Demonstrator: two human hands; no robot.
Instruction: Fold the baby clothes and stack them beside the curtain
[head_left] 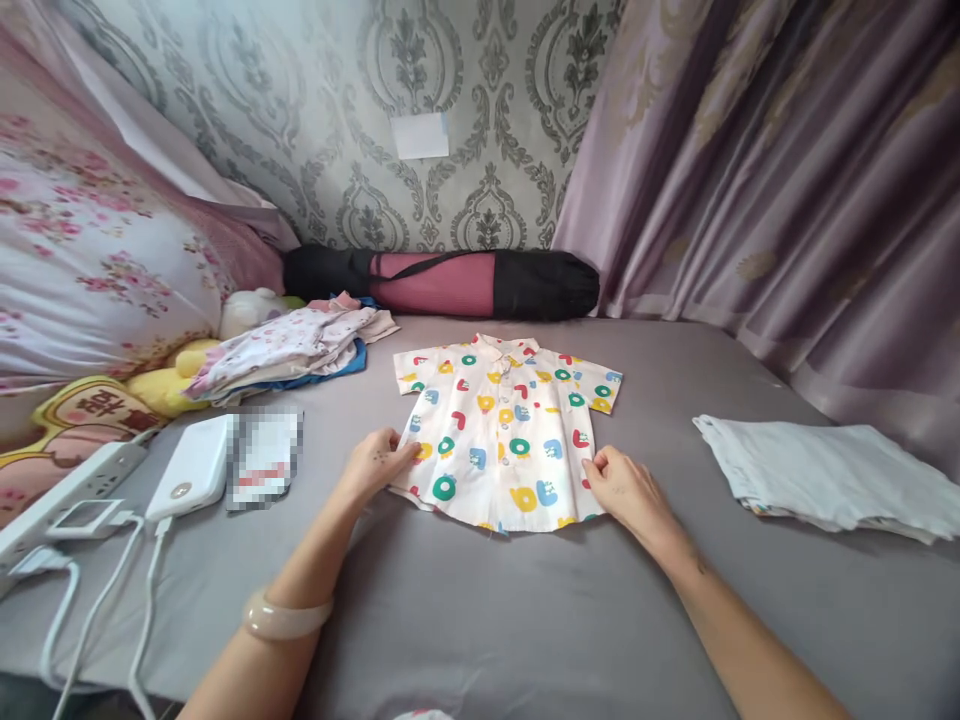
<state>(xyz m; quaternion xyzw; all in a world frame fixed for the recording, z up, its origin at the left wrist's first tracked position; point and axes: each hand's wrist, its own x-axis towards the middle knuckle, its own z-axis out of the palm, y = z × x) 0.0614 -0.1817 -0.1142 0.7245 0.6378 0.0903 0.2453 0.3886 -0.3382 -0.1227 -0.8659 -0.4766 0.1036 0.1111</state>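
A small white short-sleeved shirt (501, 440) with red, green, blue and yellow letter prints lies front side up, its collar pointing away from me. At its left side edge, near the hem, my left hand (379, 462) has its fingers closed on the cloth. My right hand (621, 482) pinches the opposite side edge of the shirt at about the same height. The buttoned front faces up and both sleeves are spread outward. A pale bangle (286, 617) circles my left forearm.
Folded white cloth (832, 475) lies to the right. On the left are piled clothes (292, 350), a white power bank (193, 468), a power strip (71, 500) with cables, and a blurred-out flat item (262, 460). A black and pink rolled bag (435, 283) lies along the wall.
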